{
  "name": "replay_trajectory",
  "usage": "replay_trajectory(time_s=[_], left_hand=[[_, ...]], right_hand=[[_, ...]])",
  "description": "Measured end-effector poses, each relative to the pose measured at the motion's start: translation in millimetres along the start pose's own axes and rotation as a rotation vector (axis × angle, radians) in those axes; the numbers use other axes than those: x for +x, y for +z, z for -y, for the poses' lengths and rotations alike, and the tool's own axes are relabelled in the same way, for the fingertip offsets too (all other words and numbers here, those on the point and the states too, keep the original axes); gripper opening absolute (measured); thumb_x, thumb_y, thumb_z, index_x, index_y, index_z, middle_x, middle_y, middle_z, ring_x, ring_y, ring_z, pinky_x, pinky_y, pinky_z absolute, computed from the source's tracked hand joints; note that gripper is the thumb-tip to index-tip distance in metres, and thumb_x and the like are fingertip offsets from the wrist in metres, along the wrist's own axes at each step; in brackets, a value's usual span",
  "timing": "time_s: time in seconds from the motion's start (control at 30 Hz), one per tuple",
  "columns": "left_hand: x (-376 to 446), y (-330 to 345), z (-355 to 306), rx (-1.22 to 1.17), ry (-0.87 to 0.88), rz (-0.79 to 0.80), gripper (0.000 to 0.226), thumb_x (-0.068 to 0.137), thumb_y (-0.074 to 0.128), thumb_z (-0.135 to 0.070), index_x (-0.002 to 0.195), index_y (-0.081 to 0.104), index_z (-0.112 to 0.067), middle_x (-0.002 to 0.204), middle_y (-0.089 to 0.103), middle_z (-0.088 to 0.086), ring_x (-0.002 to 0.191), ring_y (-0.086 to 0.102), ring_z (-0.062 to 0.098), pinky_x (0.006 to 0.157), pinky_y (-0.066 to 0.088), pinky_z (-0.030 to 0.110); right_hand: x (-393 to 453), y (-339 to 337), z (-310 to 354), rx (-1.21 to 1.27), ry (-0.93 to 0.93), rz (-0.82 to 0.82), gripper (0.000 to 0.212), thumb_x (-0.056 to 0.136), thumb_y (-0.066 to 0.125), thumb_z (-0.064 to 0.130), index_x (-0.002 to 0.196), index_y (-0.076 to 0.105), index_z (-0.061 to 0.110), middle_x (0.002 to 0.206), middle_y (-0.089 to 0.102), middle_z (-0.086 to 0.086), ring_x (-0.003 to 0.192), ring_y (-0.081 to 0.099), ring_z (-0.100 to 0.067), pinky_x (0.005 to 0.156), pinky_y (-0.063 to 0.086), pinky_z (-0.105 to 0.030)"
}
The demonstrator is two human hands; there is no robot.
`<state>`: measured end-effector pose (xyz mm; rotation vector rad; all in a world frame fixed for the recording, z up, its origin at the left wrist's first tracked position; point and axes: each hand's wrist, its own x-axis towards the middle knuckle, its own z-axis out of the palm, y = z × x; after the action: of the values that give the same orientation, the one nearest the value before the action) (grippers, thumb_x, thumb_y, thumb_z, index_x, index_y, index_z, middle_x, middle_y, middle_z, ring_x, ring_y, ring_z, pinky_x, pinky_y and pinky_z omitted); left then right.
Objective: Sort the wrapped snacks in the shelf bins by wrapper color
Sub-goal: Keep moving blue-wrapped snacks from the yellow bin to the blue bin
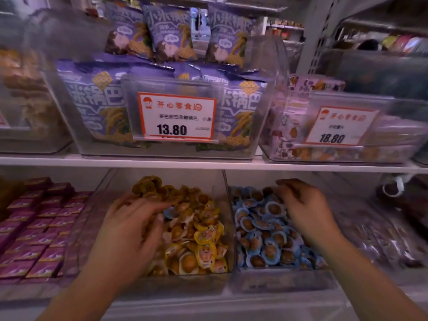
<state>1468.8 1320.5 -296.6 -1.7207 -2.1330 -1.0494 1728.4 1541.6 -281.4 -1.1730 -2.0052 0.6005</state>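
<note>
Two clear bins stand side by side on the lower shelf. The left bin (185, 282) holds yellow-wrapped snacks (206, 246), and one blue-wrapped snack (169, 213) lies among them. My left hand (129, 230) reaches into this bin, with thumb and fingertips pinching that blue snack. The right bin (280, 282) is filled with blue-wrapped snacks (266, 242). Over the back of that pile my right hand (303, 205) hovers with loosely bent fingers touching the wrappers; I see nothing gripped in it.
Pink-purple boxes (41, 228) fill the lower shelf to the left, dark wrapped packs (382, 239) the right. The white upper shelf edge (208, 162) overhangs the bins and carries a clear bin of purple bags (99, 100) with a price tag (176, 117).
</note>
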Motion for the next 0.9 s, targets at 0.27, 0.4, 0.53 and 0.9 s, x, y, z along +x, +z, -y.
replay_trajectory(time_s=[0.27, 0.4, 0.53, 0.9], left_hand=[[-35.7, -61.6, 40.6, 0.029, -0.201, -0.126, 0.033, 0.085, 0.047, -0.031, 0.108, 0.070, -0.024, 0.117, 0.062, -0.008, 0.107, 0.060, 0.019, 0.090, 0.050, 0.046], [-56.1, -67.8, 56.7, 0.025, -0.267, -0.043, 0.037, 0.086, 0.048, -0.032, 0.117, 0.067, -0.024, 0.131, 0.056, -0.004, 0.115, 0.058, 0.021, 0.093, 0.050, 0.045], [-57.5, -71.0, 61.7, -0.022, -0.290, -0.031, 0.036, 0.086, 0.053, -0.029, 0.119, 0.065, -0.026, 0.130, 0.054, -0.007, 0.113, 0.058, 0.017, 0.094, 0.050, 0.040], [-55.7, -70.1, 68.5, -0.074, -0.240, 0.009, 0.032, 0.091, 0.050, -0.027, 0.122, 0.059, -0.027, 0.127, 0.050, -0.007, 0.104, 0.057, 0.021, 0.087, 0.050, 0.042]], right_hand=[[-54.6, 61.6, 119.5, 0.020, -0.485, 0.239, 0.026, 0.090, 0.046, 0.040, 0.107, 0.066, 0.037, 0.098, 0.062, 0.027, 0.099, 0.057, 0.008, 0.082, 0.040, -0.001], [-34.7, 139.4, 152.9, -0.341, -0.471, 0.561, 0.043, 0.087, 0.051, 0.043, 0.127, 0.055, 0.029, 0.125, 0.056, -0.002, 0.117, 0.054, -0.022, 0.099, 0.045, -0.032], [-14.2, 189.0, 146.0, -0.575, -0.317, 0.776, 0.050, 0.095, 0.049, 0.048, 0.141, 0.046, 0.028, 0.146, 0.049, -0.008, 0.131, 0.047, -0.031, 0.103, 0.037, -0.032], [-4.9, 182.5, 164.0, -0.360, -0.448, 0.382, 0.025, 0.095, 0.055, 0.021, 0.117, 0.067, 0.023, 0.121, 0.064, -0.004, 0.105, 0.062, -0.021, 0.090, 0.043, -0.024]])
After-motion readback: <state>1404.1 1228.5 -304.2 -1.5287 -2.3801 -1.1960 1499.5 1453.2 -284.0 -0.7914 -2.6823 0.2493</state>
